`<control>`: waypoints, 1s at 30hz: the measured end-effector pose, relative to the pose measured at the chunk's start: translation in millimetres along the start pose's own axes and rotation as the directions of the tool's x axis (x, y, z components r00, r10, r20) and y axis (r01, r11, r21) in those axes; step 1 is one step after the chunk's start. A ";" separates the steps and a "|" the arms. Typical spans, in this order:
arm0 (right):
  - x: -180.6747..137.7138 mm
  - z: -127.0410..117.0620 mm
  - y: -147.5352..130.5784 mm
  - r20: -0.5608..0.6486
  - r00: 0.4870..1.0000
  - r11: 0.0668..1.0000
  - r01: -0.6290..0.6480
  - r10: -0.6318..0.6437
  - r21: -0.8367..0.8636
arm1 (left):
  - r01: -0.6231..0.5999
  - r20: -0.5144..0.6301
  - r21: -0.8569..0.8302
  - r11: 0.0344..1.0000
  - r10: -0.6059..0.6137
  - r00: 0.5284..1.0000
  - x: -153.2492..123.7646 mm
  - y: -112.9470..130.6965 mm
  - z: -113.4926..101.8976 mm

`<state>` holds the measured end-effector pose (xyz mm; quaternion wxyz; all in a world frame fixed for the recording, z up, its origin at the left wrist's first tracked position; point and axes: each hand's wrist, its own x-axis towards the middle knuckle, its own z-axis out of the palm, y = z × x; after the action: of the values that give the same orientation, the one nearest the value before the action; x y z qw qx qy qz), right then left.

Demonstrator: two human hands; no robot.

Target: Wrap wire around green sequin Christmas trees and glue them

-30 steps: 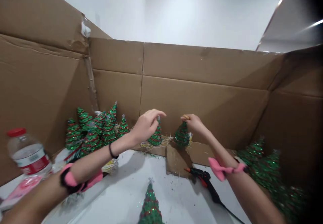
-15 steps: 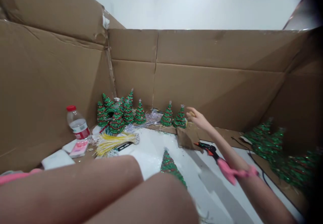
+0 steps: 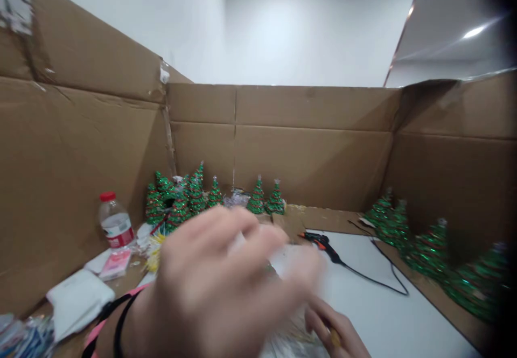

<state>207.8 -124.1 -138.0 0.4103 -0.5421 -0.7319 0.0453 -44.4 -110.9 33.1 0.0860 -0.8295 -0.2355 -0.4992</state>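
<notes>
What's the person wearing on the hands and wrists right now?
Both hands are bare: no gloves, no sleeves. The left hand, blurred close to the camera, has a thin black band round the wrist and a pink strap behind it. Only part of the right hand shows; its wrist is out of frame.

Blurred whitish thing (image 3: 297, 264) just past the left hand (image 3: 218, 288), low at centre, shape unclear.
</notes>
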 end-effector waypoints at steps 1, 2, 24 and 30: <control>1.1 1.4 0.6 0.032 0.994 0.990 -0.104 0.101 0.099 | -0.017 0.012 0.039 0.999 0.016 1.000 4.0 -11.1 18.2; 3.2 3.1 2.1 0.011 0.982 0.969 -0.189 0.190 0.156 | 0.049 0.038 0.083 0.995 -0.052 0.998 4.5 -26.2 39.1; -36.5 48.4 32.8 0.164 0.986 0.999 -0.031 0.032 -0.011 | 0.630 0.463 0.165 0.759 -0.624 0.630 -140.2 -124.8 167.4; -42.7 35.6 43.2 0.165 0.986 0.999 0.025 -0.020 -0.027 | 0.596 0.448 0.145 0.790 -0.589 0.672 -154.1 -130.1 159.9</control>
<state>220.6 -128.5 -207.1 0.3410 -0.5341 -0.7700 0.0747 -40.7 16.2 -190.7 -0.1458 -0.8038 -0.5016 -0.2847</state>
